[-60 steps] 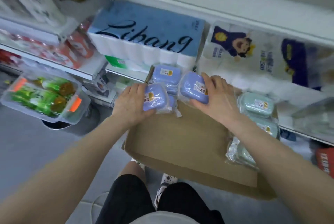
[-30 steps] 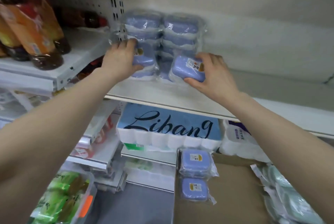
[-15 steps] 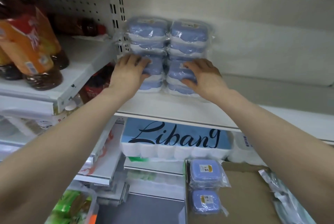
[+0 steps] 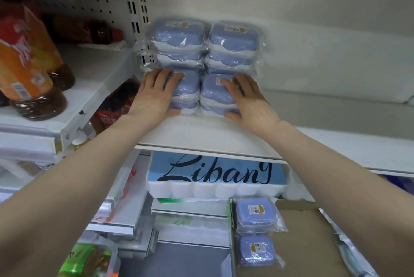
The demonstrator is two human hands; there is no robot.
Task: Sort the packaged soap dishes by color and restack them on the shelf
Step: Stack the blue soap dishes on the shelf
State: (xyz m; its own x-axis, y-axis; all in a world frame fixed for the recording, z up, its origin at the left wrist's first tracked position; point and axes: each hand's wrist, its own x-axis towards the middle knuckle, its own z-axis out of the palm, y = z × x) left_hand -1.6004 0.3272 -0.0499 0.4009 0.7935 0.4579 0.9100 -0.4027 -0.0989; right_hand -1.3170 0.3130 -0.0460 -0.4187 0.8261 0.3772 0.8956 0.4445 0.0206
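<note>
Two columns of blue soap dishes in clear plastic wrap (image 4: 202, 46) stand at the left end of the white shelf (image 4: 201, 135), against the back wall. My left hand (image 4: 156, 93) lies flat with straight fingers on the front blue dish of the left column (image 4: 187, 84). My right hand (image 4: 248, 100) presses the same way on the front blue dish of the right column (image 4: 215, 91). Two more wrapped blue dishes (image 4: 255, 229) lie in a brown cardboard box (image 4: 300, 243) below. Green wrapped dishes (image 4: 349, 254) show at the box's right edge.
A blue "Libang" toilet paper pack (image 4: 215, 176) sits on the shelf under my hands. Bottles of dark drink with orange labels (image 4: 29, 70) stand on the shelf to the left. A perforated upright post (image 4: 136, 1) borders the stack. The shelf runs bare to the right.
Both hands carried a blue dish up from the box to the shelf and pushed them against the stacks. They now lie flat on the dishes instead of gripping them.
</note>
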